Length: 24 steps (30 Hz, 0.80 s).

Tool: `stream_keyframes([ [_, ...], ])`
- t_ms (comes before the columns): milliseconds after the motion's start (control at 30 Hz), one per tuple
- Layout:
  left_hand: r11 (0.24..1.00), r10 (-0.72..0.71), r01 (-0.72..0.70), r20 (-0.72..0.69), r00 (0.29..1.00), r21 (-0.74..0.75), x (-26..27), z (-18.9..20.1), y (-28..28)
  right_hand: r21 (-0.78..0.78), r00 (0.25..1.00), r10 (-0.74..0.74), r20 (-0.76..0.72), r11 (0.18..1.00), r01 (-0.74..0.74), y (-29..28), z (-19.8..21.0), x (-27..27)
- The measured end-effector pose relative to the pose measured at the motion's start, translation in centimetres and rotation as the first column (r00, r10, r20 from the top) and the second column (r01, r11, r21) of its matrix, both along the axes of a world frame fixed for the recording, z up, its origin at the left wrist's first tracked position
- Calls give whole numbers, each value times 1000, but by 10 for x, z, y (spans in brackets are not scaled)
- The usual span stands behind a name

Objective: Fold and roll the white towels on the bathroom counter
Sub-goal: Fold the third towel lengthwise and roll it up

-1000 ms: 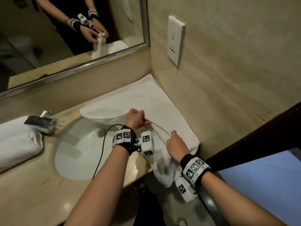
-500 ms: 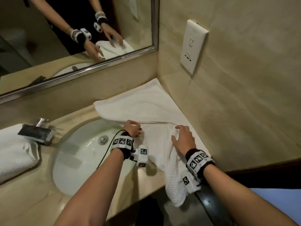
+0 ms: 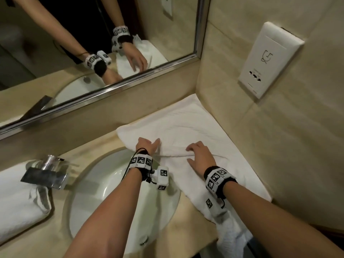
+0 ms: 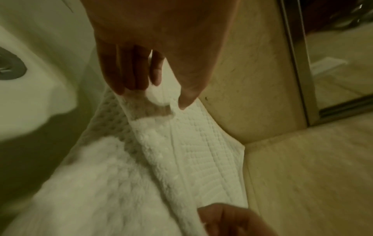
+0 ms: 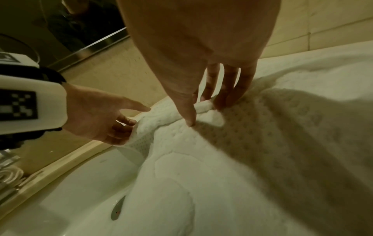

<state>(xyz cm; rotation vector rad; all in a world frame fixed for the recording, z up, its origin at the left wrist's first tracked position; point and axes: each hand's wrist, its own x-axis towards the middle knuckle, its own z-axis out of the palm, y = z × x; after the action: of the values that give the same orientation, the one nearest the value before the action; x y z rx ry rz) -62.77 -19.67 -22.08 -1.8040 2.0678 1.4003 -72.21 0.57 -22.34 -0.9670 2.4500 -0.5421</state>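
Both our left hand [image 3: 147, 146] and right hand [image 3: 199, 155] pinch the towel [image 3: 186, 125] fold; its overhanging lower-right end could drag it off the desk [image 3: 37, 237].

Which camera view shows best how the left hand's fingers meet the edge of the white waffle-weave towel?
The left wrist view: the left hand has its fingers and thumb on the white waffle-weave towel at its border. The right wrist view shows that hand side-on at the edge. The head view shows mostly its back.

No readable text; shaver icon on wall socket [image 3: 268, 58].
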Motion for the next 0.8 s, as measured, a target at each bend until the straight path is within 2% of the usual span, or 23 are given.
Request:
stream_keyframes([
  [67, 1000, 13, -14, 69, 998, 14, -8, -5, -2, 5, 999, -21, -25, 1000, 21, -4, -4, -2],
  [200, 996, 15, 0, 163, 986, -94, -18, 2, 3, -4, 1000, -25, 1, 1000, 25, -8, -7, -11],
  [333, 996, 41, -29, 133, 990, -90, -23, 7, -2, -36, 1000, -18, -20, 999, 17, -6, -4, -17],
  [467, 987, 28, -37, -60, 998, -159, -41, 18, -12, -144, 1000, -24, -12, 989, 22, -4, 2, -22],
  [567, 984, 37, -77, -240, 970, -158, -71, 37, -10, -253, 999, -41, 11, 966, 42, -1, 10, -35],
  [733, 978, -57, -40, -443, 895, -206, -137, 77, 9, -353, 963, -267, -43, 905, 236, 14, 19, -69],
  [800, 976, -140, 38, -483, 865, -214, -164, 84, 19, -350, 929, -360, -84, 884, 311, 22, 19, -80],
])
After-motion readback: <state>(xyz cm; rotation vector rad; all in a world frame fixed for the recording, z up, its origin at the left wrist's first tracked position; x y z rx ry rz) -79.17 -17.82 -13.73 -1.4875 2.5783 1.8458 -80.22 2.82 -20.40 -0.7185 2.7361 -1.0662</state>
